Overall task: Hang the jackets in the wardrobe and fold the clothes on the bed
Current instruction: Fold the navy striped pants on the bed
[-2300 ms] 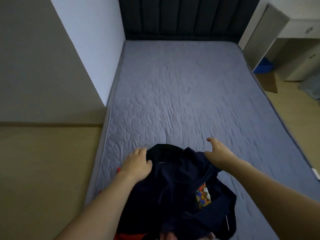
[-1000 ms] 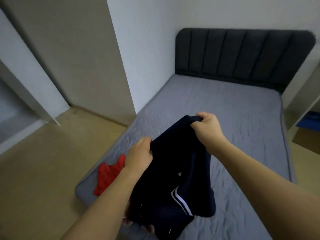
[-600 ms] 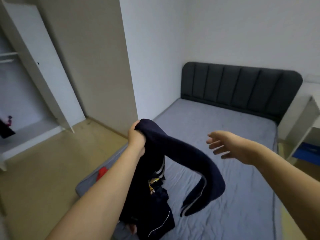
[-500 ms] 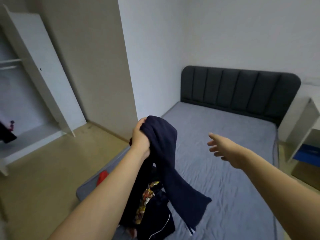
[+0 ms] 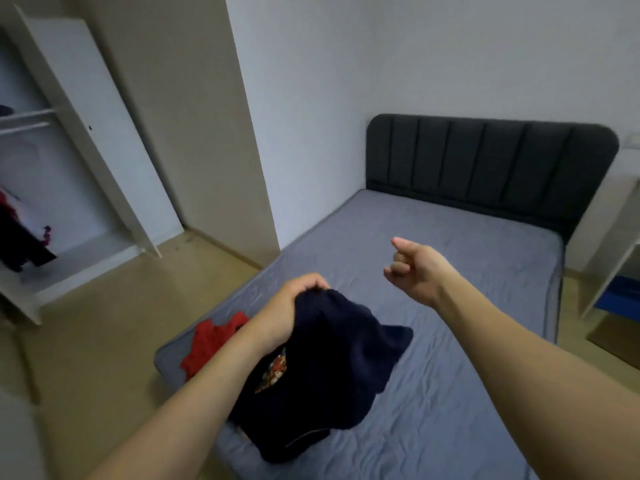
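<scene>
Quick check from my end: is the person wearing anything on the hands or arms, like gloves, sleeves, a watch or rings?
Nothing shows. The left hand and right hand are bare, with no gloves, rings or watch in view. Both forearms are uncovered as far as the frame's edge; no sleeve or cuff appears.

Wardrobe (image 5: 79, 174) left of bed (image 5: 450, 271)
</scene>
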`<state>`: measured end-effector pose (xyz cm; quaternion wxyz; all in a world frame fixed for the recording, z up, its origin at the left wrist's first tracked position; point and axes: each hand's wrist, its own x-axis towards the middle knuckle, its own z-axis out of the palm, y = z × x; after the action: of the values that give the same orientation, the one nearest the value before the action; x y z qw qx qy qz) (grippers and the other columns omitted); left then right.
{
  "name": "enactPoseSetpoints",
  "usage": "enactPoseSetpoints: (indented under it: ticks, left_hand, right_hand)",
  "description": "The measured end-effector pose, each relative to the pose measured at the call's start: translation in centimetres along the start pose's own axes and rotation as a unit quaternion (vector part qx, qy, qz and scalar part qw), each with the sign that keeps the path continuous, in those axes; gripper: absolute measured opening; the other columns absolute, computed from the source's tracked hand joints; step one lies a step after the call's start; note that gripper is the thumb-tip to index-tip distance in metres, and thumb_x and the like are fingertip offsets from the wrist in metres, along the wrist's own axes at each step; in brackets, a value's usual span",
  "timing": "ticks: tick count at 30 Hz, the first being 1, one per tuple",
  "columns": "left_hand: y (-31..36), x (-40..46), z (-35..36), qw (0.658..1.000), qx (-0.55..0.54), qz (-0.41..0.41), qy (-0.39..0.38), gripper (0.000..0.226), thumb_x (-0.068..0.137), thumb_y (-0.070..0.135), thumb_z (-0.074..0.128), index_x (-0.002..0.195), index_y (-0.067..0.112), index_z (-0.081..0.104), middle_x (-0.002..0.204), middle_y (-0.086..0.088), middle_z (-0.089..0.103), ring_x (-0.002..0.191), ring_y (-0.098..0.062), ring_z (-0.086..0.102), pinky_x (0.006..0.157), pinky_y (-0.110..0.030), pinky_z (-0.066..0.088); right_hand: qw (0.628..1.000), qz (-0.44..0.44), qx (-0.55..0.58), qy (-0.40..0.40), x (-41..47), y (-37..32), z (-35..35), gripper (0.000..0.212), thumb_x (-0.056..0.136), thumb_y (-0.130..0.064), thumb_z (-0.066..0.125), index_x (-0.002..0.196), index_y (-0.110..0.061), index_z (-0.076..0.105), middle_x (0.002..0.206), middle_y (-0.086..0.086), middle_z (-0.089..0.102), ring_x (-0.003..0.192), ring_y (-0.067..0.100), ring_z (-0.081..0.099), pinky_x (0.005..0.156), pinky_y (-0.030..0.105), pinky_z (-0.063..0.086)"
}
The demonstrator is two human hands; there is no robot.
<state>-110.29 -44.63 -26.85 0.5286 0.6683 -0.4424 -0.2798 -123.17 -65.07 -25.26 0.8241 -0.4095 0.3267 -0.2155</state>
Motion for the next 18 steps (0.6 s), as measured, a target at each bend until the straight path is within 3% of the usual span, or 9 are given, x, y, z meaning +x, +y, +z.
enactPoseSetpoints:
  ticks: [1, 3, 6, 9, 11, 13, 15, 17, 18]
  left_hand:
    - [-0.9, -0.7, 1.5, 0.999, 0.03, 0.0, -0.012, 0.01, 0.083, 0.006, 0.06, 0.081, 0.015, 0.061, 0.075, 0.003, 0.063, 0.074, -0.008, 0.058, 0.07, -0.022, 0.047]
    - [-2.2, -1.8, 5.2, 0.998, 0.012, -0.018, 0.055, 0.012, 0.084, 0.009, 0.055, 0.082, 0.019, 0.062, 0.079, 0.002, 0.063, 0.078, -0.011, 0.058, 0.073, -0.026, 0.048]
    - [-0.8, -1.1, 9.5, 0.959, -0.154, -0.105, 0.213, 0.028, 0.094, 0.013, 0.048, 0.078, 0.025, 0.068, 0.078, -0.003, 0.064, 0.073, -0.018, 0.059, 0.075, -0.033, 0.048]
    - [0.9, -0.8, 12.2, 0.947, -0.213, -0.124, 0.208, 0.041, 0.094, 0.013, 0.047, 0.061, 0.026, 0.067, 0.063, 0.002, 0.06, 0.056, -0.014, 0.056, 0.061, -0.027, 0.047]
    - [1.8, -0.9, 13.3, 0.948, -0.172, -0.133, 0.233, 0.035, 0.089, 0.015, 0.053, 0.057, 0.025, 0.065, 0.061, 0.003, 0.055, 0.057, -0.013, 0.052, 0.062, -0.027, 0.044]
    - [3.1, -1.5, 14.1, 0.943, -0.184, -0.131, 0.246, 0.026, 0.091, 0.013, 0.052, 0.072, 0.017, 0.07, 0.072, -0.004, 0.059, 0.07, -0.017, 0.057, 0.073, -0.03, 0.048]
    - [4.6, -1.8, 15.0, 0.937, -0.206, -0.162, 0.232, 0.026, 0.097, 0.014, 0.044, 0.087, 0.007, 0.066, 0.085, -0.011, 0.06, 0.084, -0.024, 0.06, 0.085, -0.032, 0.05]
    - [5.2, -2.3, 15.4, 0.958, -0.143, -0.204, 0.14, 0.032, 0.102, 0.016, 0.034, 0.081, 0.013, 0.057, 0.082, -0.004, 0.054, 0.083, -0.017, 0.057, 0.077, -0.025, 0.047]
    - [6.6, -2.9, 15.8, 0.957, -0.111, -0.227, 0.141, 0.032, 0.104, 0.017, 0.031, 0.079, 0.018, 0.05, 0.08, 0.002, 0.05, 0.079, -0.01, 0.057, 0.071, -0.023, 0.045]
  right_hand:
    - [0.999, -0.001, -0.053, -0.008, 0.1, -1.3, -1.2, 0.011, 0.098, -0.014, 0.049, 0.09, -0.014, 0.056, 0.048, -0.003, 0.033, 0.042, 0.012, 0.035, 0.065, 0.035, 0.054]
    - [0.974, 0.038, -0.22, -0.029, -0.2, -2.8, -3.6, 0.013, 0.096, -0.017, 0.053, 0.105, -0.011, 0.06, 0.061, 0.003, 0.046, 0.054, 0.018, 0.05, 0.066, 0.04, 0.058]
    - [0.878, 0.086, -0.464, -0.082, -1.1, -0.1, -8.1, 0.033, 0.093, -0.009, 0.045, 0.123, -0.019, 0.056, 0.1, 0.005, 0.062, 0.088, 0.02, 0.064, 0.078, 0.038, 0.053]
    - [0.769, 0.111, -0.606, -0.171, -2.9, 3.8, -12.5, 0.069, 0.09, 0.0, 0.048, 0.149, -0.03, 0.029, 0.149, 0.01, 0.04, 0.133, 0.029, 0.043, 0.104, 0.042, 0.04]
    - [0.719, 0.118, -0.649, -0.221, -3.8, 5.1, -14.5, 0.074, 0.095, -0.008, 0.052, 0.155, -0.027, 0.012, 0.157, 0.008, 0.027, 0.139, 0.029, 0.034, 0.11, 0.039, 0.033]
    - [0.75, 0.131, -0.603, -0.239, -4.7, 5.5, -15.7, 0.046, 0.103, -0.013, 0.043, 0.147, -0.016, 0.03, 0.146, 0.004, 0.041, 0.118, 0.024, 0.05, 0.099, 0.026, 0.043]
    - [0.781, 0.143, -0.564, -0.227, -5.6, 5.2, -16.4, 0.026, 0.103, -0.003, 0.037, 0.126, -0.008, 0.047, 0.121, 0.006, 0.056, 0.085, 0.018, 0.05, 0.082, 0.018, 0.05]
    - [0.81, 0.104, -0.544, -0.193, -6.0, 4.4, -16.5, 0.02, 0.102, 0.0, 0.038, 0.109, -0.004, 0.057, 0.098, 0.007, 0.057, 0.081, 0.018, 0.047, 0.071, 0.019, 0.046]
    - [0.795, 0.07, -0.575, -0.18, -6.1, 3.8, -16.2, 0.019, 0.101, -0.002, 0.041, 0.106, -0.001, 0.059, 0.097, 0.011, 0.057, 0.085, 0.021, 0.048, 0.073, 0.024, 0.042]
